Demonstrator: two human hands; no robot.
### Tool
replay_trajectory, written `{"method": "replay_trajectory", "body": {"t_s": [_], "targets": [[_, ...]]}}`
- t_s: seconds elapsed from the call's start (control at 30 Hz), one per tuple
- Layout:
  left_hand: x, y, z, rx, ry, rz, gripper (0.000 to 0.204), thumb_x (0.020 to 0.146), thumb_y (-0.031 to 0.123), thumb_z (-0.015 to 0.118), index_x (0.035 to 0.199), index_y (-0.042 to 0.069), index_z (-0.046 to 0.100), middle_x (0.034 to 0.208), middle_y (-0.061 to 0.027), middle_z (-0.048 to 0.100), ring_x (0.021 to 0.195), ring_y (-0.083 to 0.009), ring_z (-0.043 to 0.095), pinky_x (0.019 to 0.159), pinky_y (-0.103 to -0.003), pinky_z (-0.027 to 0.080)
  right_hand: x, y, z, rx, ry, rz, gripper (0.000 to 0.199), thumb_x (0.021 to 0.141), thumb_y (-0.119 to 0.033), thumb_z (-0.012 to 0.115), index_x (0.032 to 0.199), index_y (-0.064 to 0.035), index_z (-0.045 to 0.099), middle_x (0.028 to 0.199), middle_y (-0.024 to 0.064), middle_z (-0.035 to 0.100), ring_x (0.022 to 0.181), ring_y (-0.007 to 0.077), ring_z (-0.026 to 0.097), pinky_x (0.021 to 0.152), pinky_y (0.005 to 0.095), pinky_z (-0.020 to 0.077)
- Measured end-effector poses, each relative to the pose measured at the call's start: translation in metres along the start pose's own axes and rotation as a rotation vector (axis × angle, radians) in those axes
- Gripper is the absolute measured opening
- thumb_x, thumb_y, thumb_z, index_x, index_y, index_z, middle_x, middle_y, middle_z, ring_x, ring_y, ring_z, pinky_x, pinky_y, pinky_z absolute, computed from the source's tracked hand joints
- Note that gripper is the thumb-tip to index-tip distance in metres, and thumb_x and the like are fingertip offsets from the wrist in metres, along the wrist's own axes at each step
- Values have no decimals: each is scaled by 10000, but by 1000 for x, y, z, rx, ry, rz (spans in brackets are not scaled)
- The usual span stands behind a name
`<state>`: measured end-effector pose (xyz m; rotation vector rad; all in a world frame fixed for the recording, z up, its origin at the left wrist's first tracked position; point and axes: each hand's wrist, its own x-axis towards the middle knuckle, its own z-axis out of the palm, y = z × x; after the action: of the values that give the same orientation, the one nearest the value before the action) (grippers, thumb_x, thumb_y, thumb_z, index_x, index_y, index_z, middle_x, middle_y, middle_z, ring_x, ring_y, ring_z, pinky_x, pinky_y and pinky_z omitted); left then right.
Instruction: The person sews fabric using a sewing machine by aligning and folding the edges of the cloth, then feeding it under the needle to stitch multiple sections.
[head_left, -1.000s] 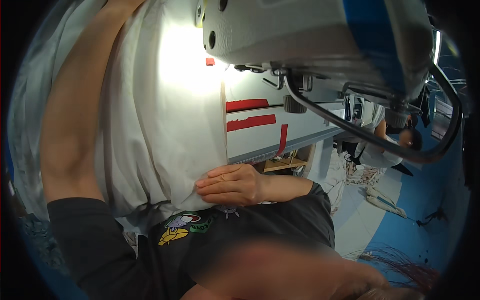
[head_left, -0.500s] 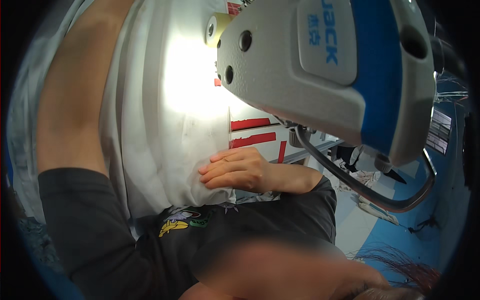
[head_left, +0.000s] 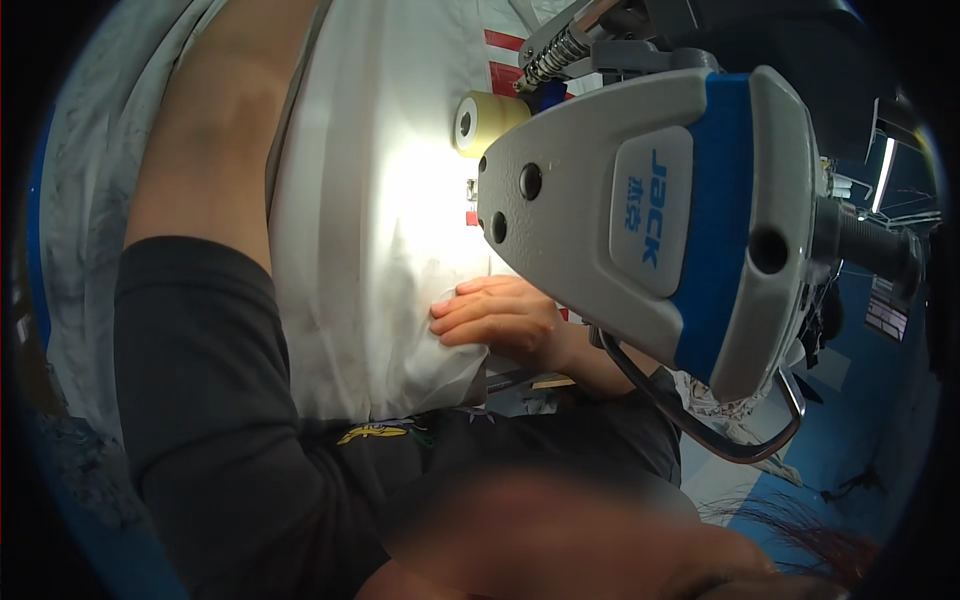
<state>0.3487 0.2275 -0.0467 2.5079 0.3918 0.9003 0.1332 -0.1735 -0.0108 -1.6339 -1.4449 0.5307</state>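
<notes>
Right hand [head_left: 500, 322]: palm down, fingers together and lightly curled, tips pointing to frame left, knuckles up. Wrist straight; its bare forearm runs off to the right and is partly occluded. Thumb hidden, so can't tell whether anything is pinched. Left forearm [head_left: 215, 140]: bare, stretched up and away toward the top of the frame; dark sleeve [head_left: 200, 400] covers the upper arm down to the elbow. Left hand is out of frame. Blurred skin-toned mass at bottom centre, too close to identify.
</notes>
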Motion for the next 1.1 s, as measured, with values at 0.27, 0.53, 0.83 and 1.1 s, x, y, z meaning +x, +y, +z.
{"method": "replay_trajectory", "body": {"t_s": [0.27, 0.53, 0.83, 1.1], "targets": [[-167, 56, -152, -840, -827, -122, 530, 931, 241, 509, 1387, 12, 363, 1383, -192, 429, 1296, -285, 415, 1067, -371, 306, -6, 17, -6, -47, 87, -19, 74, 784, -59, 633, 836, -92, 673, 938, 27, 707, 963, 182, 668, 903, 378, 498], [-353, -73, -296, 499, -412, -157, 420, 840, 282, 661, 1133, -6, 574, 1076, -201, 631, 1019, -343, 610, 875, -411, 478, -5, 15, 8, -134, 116, -8, 176, 727, -17, 665, 892, -76, 655, 957, 13, 697, 993, 186, 657, 935, 382, 476], [-174, -106, -204, 656, -237, -271, 529, 892, 541, 442, 1267, 172, 499, 1142, -203, 607, 1063, -441, 546, 883, -494, 434, -53, -60, 125, 0, 32, 467, 631, 863, -435, 598, 1300, -10, 438, 1339, 239, 452, 1217, 419, 464, 1001, 504, 388], [-354, 95, -243, -275, -709, 217, 679, 865, 242, 582, 1444, 47, 286, 1483, -160, 309, 1383, -296, 267, 1128, -356, 212, -43, -138, 101, 993, 180, 425, 436, 867, -300, 664, 1135, 35, 586, 968, 116, 670, 951, 190, 626, 837, 335, 496]]}}
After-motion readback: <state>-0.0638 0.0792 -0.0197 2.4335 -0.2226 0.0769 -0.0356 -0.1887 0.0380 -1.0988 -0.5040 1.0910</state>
